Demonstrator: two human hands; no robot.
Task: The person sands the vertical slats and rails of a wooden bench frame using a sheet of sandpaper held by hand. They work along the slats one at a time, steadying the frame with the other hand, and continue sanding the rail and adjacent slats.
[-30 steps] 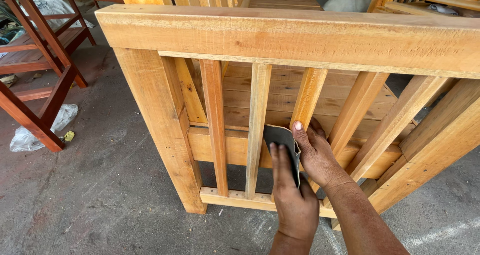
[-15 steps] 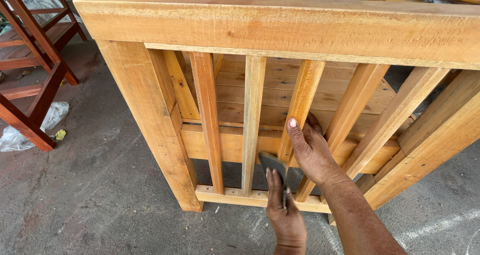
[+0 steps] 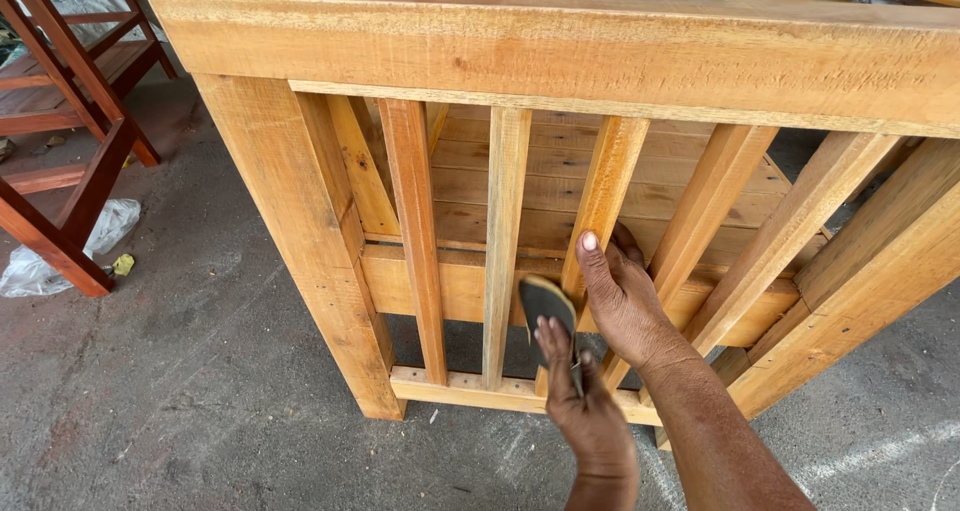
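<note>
A pale wooden frame (image 3: pixel 560 51) with a thick top rail and several upright slats stands on the concrete floor. My right hand (image 3: pixel 625 306) grips the third slat (image 3: pixel 610 181) low down, with the thumb on its front face and the fingers behind. Just below, my left hand (image 3: pixel 585 411) holds a dark, curved piece of sandpaper (image 3: pixel 547 306) against the left edge of that same slat, a little above the bottom rail (image 3: pixel 460 386).
A red-brown wooden stand (image 3: pixel 70 121) is at the left, with a crumpled plastic bag (image 3: pixel 100 231) on the grey floor (image 3: pixel 180 411) beside it. Horizontal boards (image 3: pixel 560 191) lie behind the slats. More pale timber sits at the far right.
The sandpaper slid down the slat toward the bottom rail, then came back up a little. My right hand kept its hold on the slat. The view shifted slightly.
</note>
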